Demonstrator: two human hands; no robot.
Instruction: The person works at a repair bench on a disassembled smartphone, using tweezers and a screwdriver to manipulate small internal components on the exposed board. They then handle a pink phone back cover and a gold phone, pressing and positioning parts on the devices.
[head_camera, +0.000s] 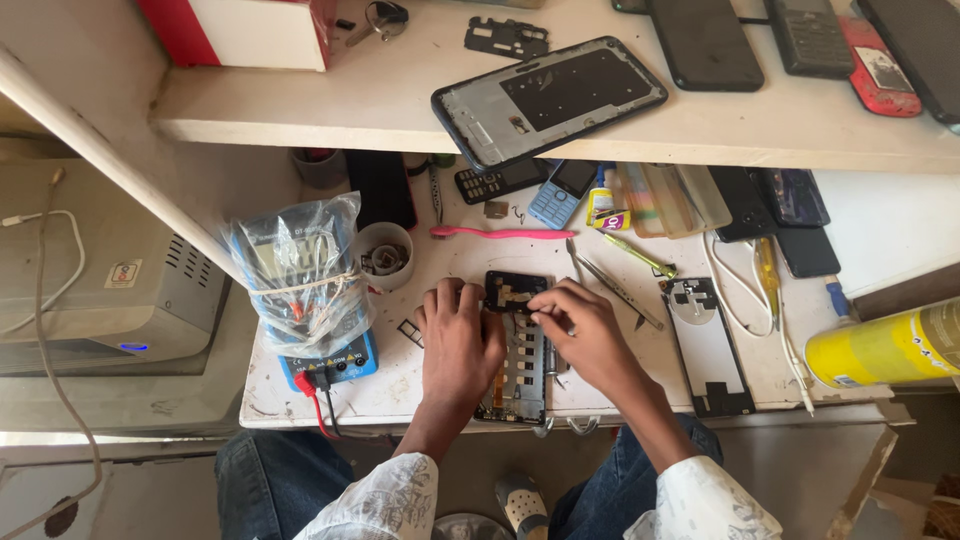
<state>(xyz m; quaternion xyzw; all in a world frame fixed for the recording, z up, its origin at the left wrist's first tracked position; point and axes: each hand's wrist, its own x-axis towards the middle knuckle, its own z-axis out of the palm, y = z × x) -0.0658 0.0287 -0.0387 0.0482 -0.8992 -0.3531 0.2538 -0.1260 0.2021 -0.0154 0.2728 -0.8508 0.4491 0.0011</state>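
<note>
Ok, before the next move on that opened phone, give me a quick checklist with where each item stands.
1. Opened phone flat on the table: ok.
2. Left hand steadying the phone: ok, palm rests on it.
3. Right hand at the phone's top edge: ok; what its fingertips pinch: cannot tell.
4. Tweezers within reach, right of the hands: ok.
5. Small white cup of parts upright, clear of the hands: ok.
6. Meter leads clear of the phone: ok, they hang off the table's front edge.
</note>
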